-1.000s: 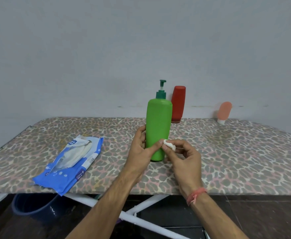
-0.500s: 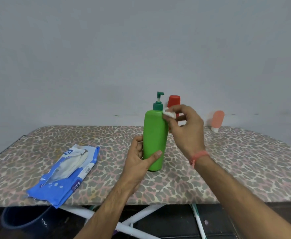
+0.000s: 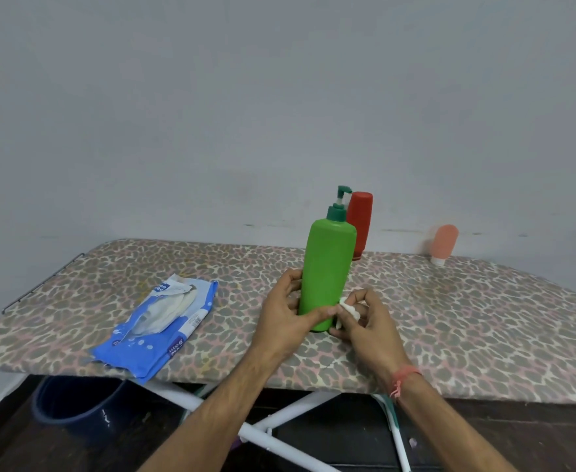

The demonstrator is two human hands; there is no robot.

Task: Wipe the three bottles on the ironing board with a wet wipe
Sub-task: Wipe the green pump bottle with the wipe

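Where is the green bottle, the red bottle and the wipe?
green bottle [image 3: 327, 270]: head view, middle of its body.
red bottle [image 3: 361, 226]: head view, its visible right side.
wipe [image 3: 348, 309]: head view, the white wad in the right hand.

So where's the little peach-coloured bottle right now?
In the head view the small peach bottle stands cap-down at the far right edge of the ironing board, against the wall, apart from and right of the red bottle.

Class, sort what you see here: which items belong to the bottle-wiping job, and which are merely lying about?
Job: green pump bottle, red bottle, peach bottle, wet wipe, left hand, right hand, ironing board.

Lying about: blue wipes pack, dark bucket.
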